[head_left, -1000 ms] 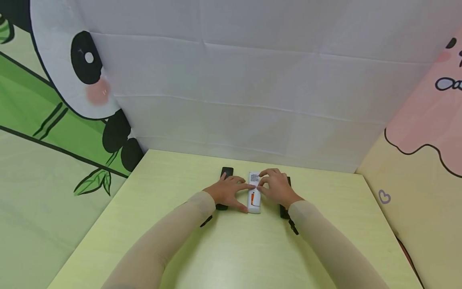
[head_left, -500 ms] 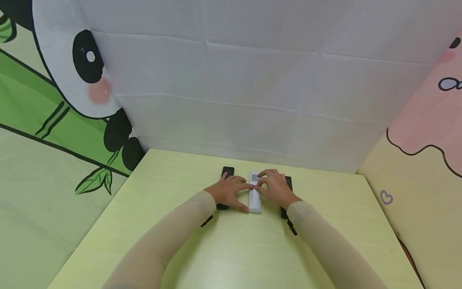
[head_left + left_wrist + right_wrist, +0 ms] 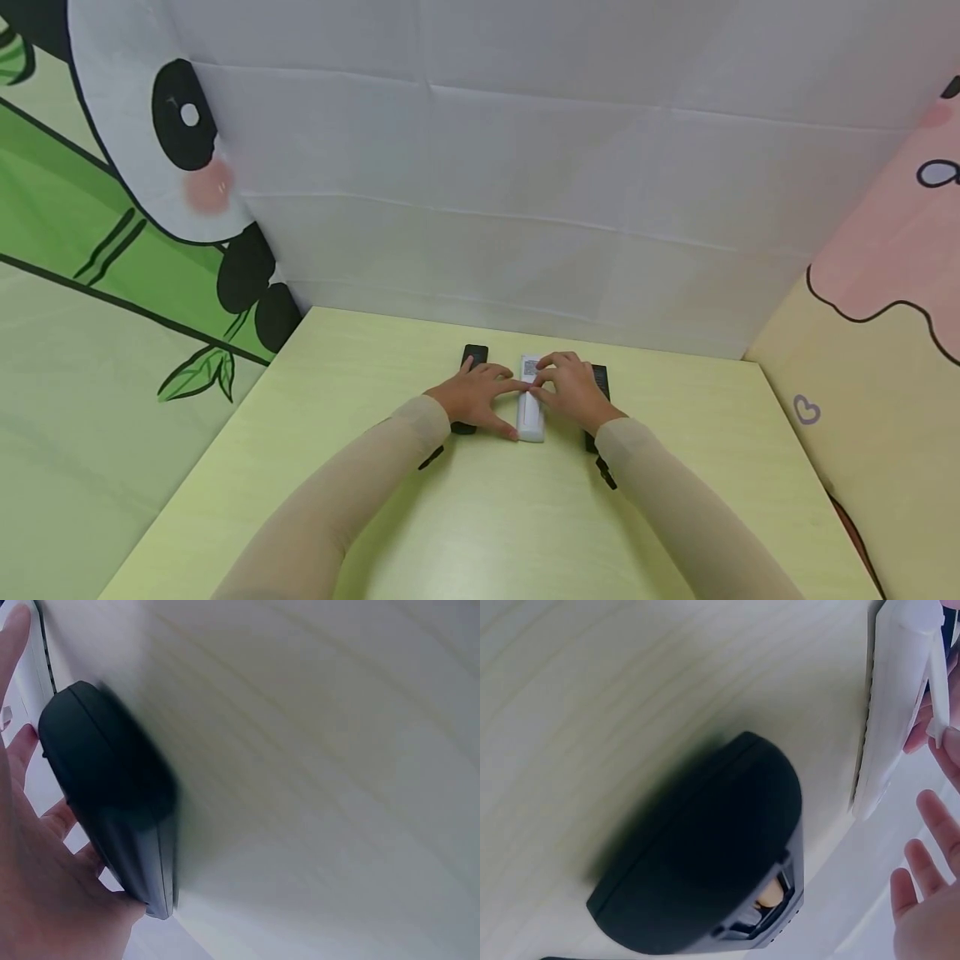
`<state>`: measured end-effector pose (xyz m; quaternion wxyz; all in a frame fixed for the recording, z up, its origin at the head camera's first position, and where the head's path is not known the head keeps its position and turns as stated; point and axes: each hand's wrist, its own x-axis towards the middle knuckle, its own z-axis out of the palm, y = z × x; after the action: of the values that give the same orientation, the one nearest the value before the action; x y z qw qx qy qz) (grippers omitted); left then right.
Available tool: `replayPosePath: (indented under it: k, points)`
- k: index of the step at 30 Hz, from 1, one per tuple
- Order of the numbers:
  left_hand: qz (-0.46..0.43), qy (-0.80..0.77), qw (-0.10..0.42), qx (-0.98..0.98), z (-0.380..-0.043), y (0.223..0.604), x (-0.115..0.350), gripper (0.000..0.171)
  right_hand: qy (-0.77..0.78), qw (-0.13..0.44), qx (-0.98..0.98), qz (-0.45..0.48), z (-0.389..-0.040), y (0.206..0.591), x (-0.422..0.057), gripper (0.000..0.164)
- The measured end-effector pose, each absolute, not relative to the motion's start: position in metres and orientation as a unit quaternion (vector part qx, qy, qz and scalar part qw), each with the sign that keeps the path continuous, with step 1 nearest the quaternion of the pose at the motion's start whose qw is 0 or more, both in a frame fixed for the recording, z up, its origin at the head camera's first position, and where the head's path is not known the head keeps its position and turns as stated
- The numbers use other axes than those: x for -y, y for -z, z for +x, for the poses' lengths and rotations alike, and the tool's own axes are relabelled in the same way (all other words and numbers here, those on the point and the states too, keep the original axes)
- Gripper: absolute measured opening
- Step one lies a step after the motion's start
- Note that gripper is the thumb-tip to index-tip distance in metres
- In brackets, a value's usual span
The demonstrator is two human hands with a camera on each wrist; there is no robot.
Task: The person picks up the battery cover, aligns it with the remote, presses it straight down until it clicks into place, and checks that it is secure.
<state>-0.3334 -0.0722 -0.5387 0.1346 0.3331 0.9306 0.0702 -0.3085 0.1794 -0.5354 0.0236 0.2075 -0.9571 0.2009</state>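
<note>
A white remote control (image 3: 531, 425) lies on the table between both hands, its back up. My right hand (image 3: 573, 390) pinches its white battery cover (image 3: 938, 686) between thumb and finger; in the right wrist view the cover is tilted up from the remote. My left hand (image 3: 474, 395) is spread, index fingertip on the remote near the right fingers and thumb at its lower left edge. Under the left hand lies a black remote (image 3: 109, 757). Beside the right hand is another black remote (image 3: 705, 832), its battery bay uncovered with an orange-ended battery (image 3: 771, 893) showing.
Small black pieces lie on the table near each forearm, the left piece (image 3: 431, 457) and the right piece (image 3: 605, 472). The pale wooden table (image 3: 480, 533) meets a white cloth wall (image 3: 480, 167) behind, with printed cloth at both sides.
The white cover has come over the remote's battery bay, hiding the orange battery visible one second ago. My right hand has shifted slightly left toward the left index fingertip.
</note>
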Motion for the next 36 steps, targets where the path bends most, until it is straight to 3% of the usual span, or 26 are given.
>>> replayPosePath:
  k: [36]
  points:
    - [0.319,-0.068,0.141,-0.935,-0.338,0.546,0.071,0.102,-0.199,0.026,0.961,0.191,-0.309,0.547,-0.180,0.016]
